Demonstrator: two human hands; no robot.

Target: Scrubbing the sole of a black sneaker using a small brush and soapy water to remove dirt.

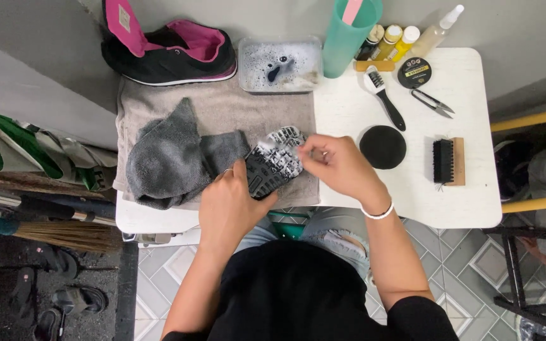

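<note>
My left hand (229, 199) grips a black shoe (272, 165) turned sole-up, its tread covered in white foam. Over the toe end of that sole, my right hand (336, 165) has its fingers closed; whatever it pinches is hidden. The shoe rests over a beige towel (248, 110) on a white table (412, 196). A crumpled grey cloth (169, 158) lies just left of my left hand. The matching black and pink shoe (169, 50) stands upright at the towel's back left.
A clear tub of soapy water (279, 65), a teal cup (347, 35), small bottles (390, 38), a round tin (414, 72), a small brush (383, 98), scissors (432, 103), a black round pad (382, 146) and a wooden brush (448, 161) sit on the table. A broom (52, 232) lies left.
</note>
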